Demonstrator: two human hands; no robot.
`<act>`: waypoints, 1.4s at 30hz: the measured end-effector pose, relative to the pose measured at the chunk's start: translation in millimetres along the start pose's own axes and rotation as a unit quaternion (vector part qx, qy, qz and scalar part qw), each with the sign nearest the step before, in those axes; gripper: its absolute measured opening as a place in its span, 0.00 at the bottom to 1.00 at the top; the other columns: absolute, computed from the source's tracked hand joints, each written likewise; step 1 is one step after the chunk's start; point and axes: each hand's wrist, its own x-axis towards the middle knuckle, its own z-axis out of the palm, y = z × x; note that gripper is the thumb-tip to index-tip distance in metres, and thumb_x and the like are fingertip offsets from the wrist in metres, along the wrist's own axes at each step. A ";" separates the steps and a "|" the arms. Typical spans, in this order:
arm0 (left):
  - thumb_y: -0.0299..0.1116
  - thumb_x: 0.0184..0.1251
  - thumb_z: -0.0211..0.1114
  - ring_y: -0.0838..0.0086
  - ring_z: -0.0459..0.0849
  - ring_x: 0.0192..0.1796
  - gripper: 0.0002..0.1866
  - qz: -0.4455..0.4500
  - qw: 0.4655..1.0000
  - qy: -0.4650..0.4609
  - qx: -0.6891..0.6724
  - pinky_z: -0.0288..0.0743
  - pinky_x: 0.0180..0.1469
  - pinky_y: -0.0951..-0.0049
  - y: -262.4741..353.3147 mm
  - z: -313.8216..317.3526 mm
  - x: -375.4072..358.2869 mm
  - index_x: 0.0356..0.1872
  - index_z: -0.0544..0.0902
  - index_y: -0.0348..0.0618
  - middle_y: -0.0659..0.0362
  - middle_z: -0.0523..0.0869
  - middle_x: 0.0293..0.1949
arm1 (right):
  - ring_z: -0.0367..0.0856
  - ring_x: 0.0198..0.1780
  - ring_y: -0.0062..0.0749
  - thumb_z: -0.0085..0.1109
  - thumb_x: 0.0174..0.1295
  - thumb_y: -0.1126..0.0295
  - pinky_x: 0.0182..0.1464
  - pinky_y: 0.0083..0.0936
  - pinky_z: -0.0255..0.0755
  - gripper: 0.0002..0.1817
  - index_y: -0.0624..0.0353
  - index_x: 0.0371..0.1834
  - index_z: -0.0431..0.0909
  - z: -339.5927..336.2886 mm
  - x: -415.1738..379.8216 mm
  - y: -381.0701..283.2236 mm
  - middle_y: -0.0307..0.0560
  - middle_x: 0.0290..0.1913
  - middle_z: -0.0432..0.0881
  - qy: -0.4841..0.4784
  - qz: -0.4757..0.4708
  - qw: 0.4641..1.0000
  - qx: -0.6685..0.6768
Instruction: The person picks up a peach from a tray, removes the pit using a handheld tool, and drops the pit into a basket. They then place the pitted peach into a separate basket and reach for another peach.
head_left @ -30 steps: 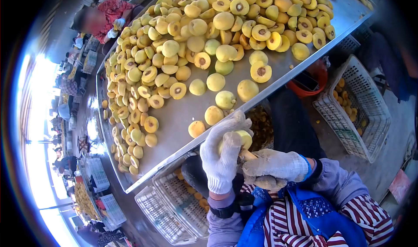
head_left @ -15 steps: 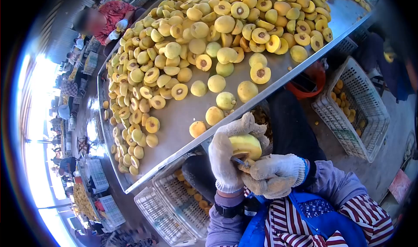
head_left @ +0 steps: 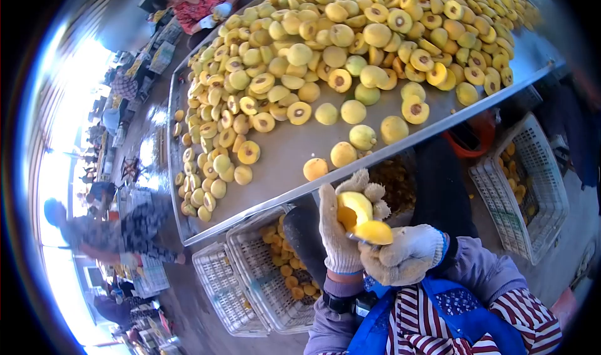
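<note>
My left hand (head_left: pixel 338 236), in a white knit glove, cups a yellow peach half (head_left: pixel 357 203) with an orange hollow in its cut side. Its gloved fingers curl around the back of the fruit. Beside it, my right hand (head_left: pixel 407 255), also gloved, is closed on a small metal-bladed tool (head_left: pixel 355 236), whose handle is hidden in the fist. A rounded yellow-orange peach piece (head_left: pixel 375 232) rests at the blade, against the right-hand fingers. Both hands are close together, just in front of the metal table's edge.
Halved peaches (head_left: pixel 300 54) are heaped on the metal table (head_left: pixel 282 161), with several loose near its rim. White crates (head_left: pixel 250 292) holding peach pieces stand below left; another crate (head_left: pixel 532 211) is at right, near an orange bucket (head_left: pixel 472 136). A co-worker (head_left: pixel 206 4) sits across; another person (head_left: pixel 119 230) is at left.
The peach in my left hand now shows an open hollow, and a separate piece sits at the blade. The view has shifted, and a person has come into view at left.
</note>
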 end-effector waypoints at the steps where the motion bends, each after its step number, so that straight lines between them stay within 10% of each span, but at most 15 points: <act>1: 0.59 0.77 0.49 0.66 0.84 0.36 0.34 0.066 0.989 0.084 0.100 0.81 0.33 0.75 1.0 4.5 -7.2 0.57 0.78 0.32 0.46 0.85 0.44 | 0.65 0.12 0.16 0.57 0.71 0.57 0.13 0.14 0.57 0.16 0.62 0.37 0.75 -2.3 -1.8 -3.0 0.32 0.15 0.68 0.004 0.000 1.000 0.016; 5: 0.51 0.74 0.58 0.60 0.87 0.48 0.25 0.235 0.891 0.229 0.313 0.82 0.46 0.64 63.1 -62.7 -28.6 0.56 0.81 0.39 0.49 0.87 0.47 | 0.64 0.13 0.19 0.61 0.66 0.57 0.14 0.17 0.57 0.19 0.66 0.33 0.75 -25.1 -14.9 1.6 0.42 0.25 0.74 0.045 -0.035 0.998 -0.008; 7: 0.45 0.70 0.64 0.59 0.86 0.50 0.20 0.350 0.374 0.374 0.773 0.81 0.52 0.61 98.9 -114.6 -36.7 0.54 0.84 0.43 0.50 0.87 0.49 | 0.66 0.16 0.21 0.60 0.65 0.59 0.18 0.19 0.60 0.19 0.67 0.30 0.77 -15.7 -20.4 -5.3 0.46 0.24 0.74 0.159 -0.018 0.985 -0.064; 8: 0.39 0.58 0.72 0.49 0.80 0.58 0.17 0.362 0.202 0.351 0.840 0.73 0.62 0.54 110.1 -128.9 -41.8 0.49 0.85 0.51 0.50 0.85 0.52 | 0.64 0.13 0.22 0.62 0.63 0.55 0.15 0.21 0.57 0.22 0.67 0.28 0.76 -15.6 -12.2 -1.7 0.43 0.18 0.70 0.188 -0.048 0.975 -0.108; 10: 0.35 0.57 0.72 0.52 0.77 0.62 0.16 0.380 0.356 0.305 0.797 0.70 0.66 0.55 106.7 -102.5 -40.3 0.48 0.85 0.47 0.49 0.83 0.54 | 0.62 0.10 0.25 0.65 0.61 0.51 0.12 0.22 0.55 0.25 0.67 0.26 0.75 -16.8 1.6 2.4 0.40 0.12 0.66 0.211 -0.051 0.963 -0.161; 13: 0.30 0.63 0.70 0.64 0.70 0.71 0.30 0.258 0.809 -0.028 0.527 0.62 0.72 0.65 84.2 -39.7 -46.0 0.67 0.73 0.35 0.47 0.73 0.68 | 0.65 0.11 0.28 0.64 0.61 0.51 0.13 0.24 0.58 0.25 0.67 0.25 0.76 -11.5 13.0 7.1 0.44 0.15 0.71 0.237 -0.022 0.947 -0.215; 14: 0.32 0.64 0.69 0.61 0.68 0.72 0.32 0.248 0.804 -0.115 0.528 0.63 0.71 0.63 77.8 -27.6 -38.8 0.67 0.70 0.32 0.45 0.71 0.70 | 0.68 0.11 0.27 0.62 0.62 0.55 0.13 0.23 0.59 0.20 0.65 0.29 0.78 -10.5 13.5 0.2 0.43 0.18 0.75 0.229 0.023 0.951 -0.205; 15: 0.33 0.64 0.68 0.61 0.70 0.72 0.31 0.315 0.668 -0.159 0.656 0.66 0.70 0.65 77.3 -15.0 -33.9 0.68 0.72 0.36 0.45 0.71 0.69 | 0.68 0.12 0.25 0.61 0.63 0.56 0.13 0.22 0.59 0.19 0.64 0.30 0.78 -11.3 17.7 -1.1 0.42 0.19 0.75 0.264 0.019 0.932 -0.249; 18: 0.33 0.64 0.67 0.59 0.77 0.66 0.26 0.207 0.609 -0.085 0.761 0.72 0.65 0.65 56.3 -29.7 -5.1 0.64 0.76 0.44 0.47 0.77 0.63 | 0.68 0.13 0.18 0.59 0.67 0.59 0.14 0.18 0.59 0.13 0.59 0.37 0.78 -4.8 28.1 -1.0 0.35 0.20 0.75 0.364 0.001 0.882 -0.299; 23: 0.35 0.66 0.66 0.56 0.82 0.58 0.14 0.236 0.734 -0.108 0.627 0.75 0.60 0.66 48.1 -15.6 -8.1 0.51 0.84 0.45 0.51 0.84 0.54 | 0.72 0.20 0.16 0.59 0.69 0.60 0.21 0.16 0.64 0.11 0.57 0.43 0.77 -33.4 7.4 -0.6 0.35 0.22 0.76 0.388 0.003 0.842 -0.376; 26: 0.37 0.68 0.65 0.62 0.88 0.48 0.13 0.162 0.692 -0.069 0.700 0.79 0.54 0.67 51.6 -23.1 -3.0 0.50 0.86 0.44 0.55 0.89 0.42 | 0.79 0.33 0.18 0.58 0.69 0.68 0.35 0.18 0.73 0.10 0.59 0.50 0.78 -44.9 17.4 8.8 0.37 0.34 0.83 0.398 -0.068 0.846 -0.347; 30: 0.40 0.69 0.65 0.59 0.87 0.49 0.15 0.114 0.731 -0.038 0.672 0.79 0.53 0.67 60.9 -28.6 5.8 0.51 0.85 0.44 0.54 0.89 0.46 | 0.82 0.35 0.27 0.64 0.59 0.68 0.41 0.26 0.76 0.17 0.63 0.49 0.77 -37.2 21.0 5.9 0.48 0.31 0.82 0.422 -0.049 0.628 -0.652; 34: 0.42 0.60 0.68 0.52 0.82 0.55 0.20 0.289 0.445 0.168 0.831 0.78 0.55 0.55 80.0 -80.3 75.4 0.51 0.82 0.46 0.51 0.83 0.55 | 0.79 0.29 0.21 0.64 0.62 0.67 0.33 0.23 0.76 0.13 0.63 0.45 0.76 -38.7 18.7 0.9 0.42 0.30 0.81 0.455 -0.043 0.718 -0.525; 36: 0.45 0.59 0.69 0.50 0.81 0.56 0.24 0.184 0.422 0.171 0.871 0.78 0.56 0.54 87.3 -102.7 109.1 0.54 0.81 0.47 0.49 0.82 0.56 | 0.78 0.28 0.17 0.64 0.64 0.68 0.28 0.19 0.75 0.11 0.63 0.44 0.77 -43.0 16.5 2.3 0.40 0.30 0.80 0.447 -0.066 0.804 -0.387; 42: 0.48 0.55 0.70 0.51 0.76 0.62 0.34 0.065 0.392 0.175 0.901 0.76 0.61 0.53 100.0 -95.2 148.8 0.64 0.75 0.52 0.49 0.78 0.59 | 0.73 0.24 0.16 0.57 0.70 0.70 0.21 0.15 0.68 0.06 0.57 0.45 0.73 -40.1 18.6 -5.4 0.36 0.32 0.76 0.452 -0.083 0.833 -0.308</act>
